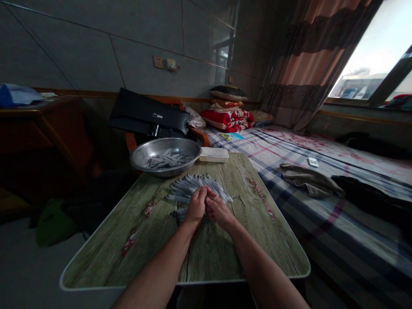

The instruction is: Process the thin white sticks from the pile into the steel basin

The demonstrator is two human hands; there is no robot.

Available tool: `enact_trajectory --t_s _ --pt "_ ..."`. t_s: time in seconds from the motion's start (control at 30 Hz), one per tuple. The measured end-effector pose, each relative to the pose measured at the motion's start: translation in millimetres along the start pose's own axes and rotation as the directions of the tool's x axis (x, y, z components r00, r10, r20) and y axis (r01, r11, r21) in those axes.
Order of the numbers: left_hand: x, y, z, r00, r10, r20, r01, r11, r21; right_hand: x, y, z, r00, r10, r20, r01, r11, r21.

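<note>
Dozens of grey sticks (185,191) lay by the left hand (196,205) and right hand (219,210), pressed together (light, stiff, best bundled).

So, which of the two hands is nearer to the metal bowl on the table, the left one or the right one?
Left. The left hand is closer, in front of the metal bowl and to its right. The right hand touches the left hand, on its far side from the bowl.
</note>
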State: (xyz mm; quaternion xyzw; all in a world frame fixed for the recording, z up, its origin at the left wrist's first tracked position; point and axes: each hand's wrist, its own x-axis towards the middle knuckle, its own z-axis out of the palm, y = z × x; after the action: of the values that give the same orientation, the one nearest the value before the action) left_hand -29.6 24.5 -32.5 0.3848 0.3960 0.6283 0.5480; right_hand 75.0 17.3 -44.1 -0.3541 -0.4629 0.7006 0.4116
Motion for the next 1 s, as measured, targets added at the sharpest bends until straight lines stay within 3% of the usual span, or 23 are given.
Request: enact_trajectory --t_s 0.17,0.33,0.5,0.63,0.8,1.0 --pt "1 0 -1.6 1.0 -0.002 -0.007 0.002 1.0 -0.006 5 4 2 0.999 -0.044 -0.024 0.043 0.996 -0.074" --pt "1 0 -4.4 0.997 0.069 0.02 -0.07 0.996 0.06 5 4 2 0.998 -0.052 -0.031 0.049 0.994 -0.095" --pt "3 -3 -8.1 0.997 0.044 0.058 -0.044 0.999 -0.011 -1 -4 1 0.999 0.043 -0.027 -0.039 0.99 0.137" --pt "7 -9 -8.7 0.995 -0.01 0.103 0.022 0.994 -0.11 -2 -6 -4 0.999 0.042 0.0 -0.04 0.97 0.242" --pt "11 -12 -8.8 0.995 -0.002 0.097 0.009 0.997 -0.077 -2 -5 -4 0.999 0.039 -0.019 -0.037 0.992 0.123" --pt "6 -3 -2.4 0.996 0.071 0.061 -0.07 0.997 -0.013 0 -4 1 0.995 -0.079 -0.059 0.077 0.997 -0.03"
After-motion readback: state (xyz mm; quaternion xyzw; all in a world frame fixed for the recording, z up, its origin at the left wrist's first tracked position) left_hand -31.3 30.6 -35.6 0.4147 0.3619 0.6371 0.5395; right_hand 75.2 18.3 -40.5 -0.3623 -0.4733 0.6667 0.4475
